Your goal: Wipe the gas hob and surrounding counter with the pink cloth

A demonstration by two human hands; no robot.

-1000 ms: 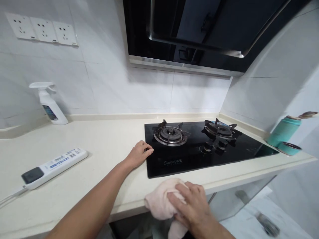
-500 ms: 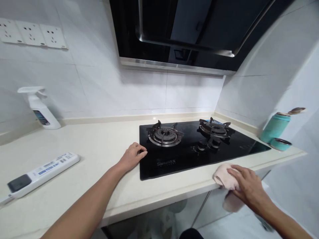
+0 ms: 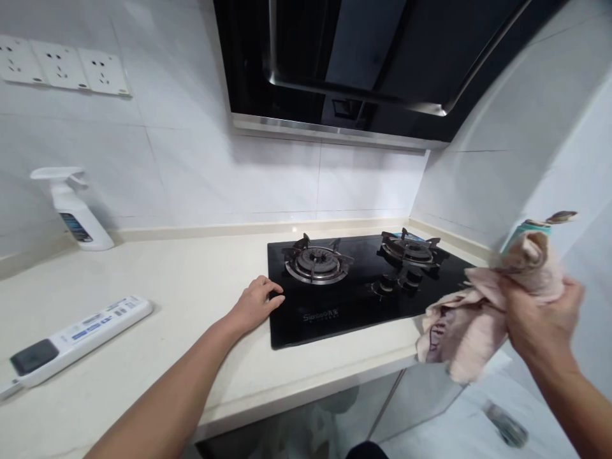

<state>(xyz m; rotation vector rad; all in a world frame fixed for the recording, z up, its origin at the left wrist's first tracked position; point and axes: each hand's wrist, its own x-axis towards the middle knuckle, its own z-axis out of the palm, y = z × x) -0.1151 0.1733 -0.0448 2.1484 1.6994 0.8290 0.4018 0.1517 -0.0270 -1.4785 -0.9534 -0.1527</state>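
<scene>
Your right hand (image 3: pixel 542 322) grips a crumpled pink cloth (image 3: pixel 475 325); your left hand (image 3: pixel 257 303), loosely curled and partly open, rests at the left edge of the black hob (image 3: pixel 354 298).

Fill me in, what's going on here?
A person's right hand holds a bunched pink cloth near the black gas stove's right end, partly hiding a teal container. The left hand rests at the stove's left edge. A white spray bottle and a power strip sit on the counter to the left.
</scene>
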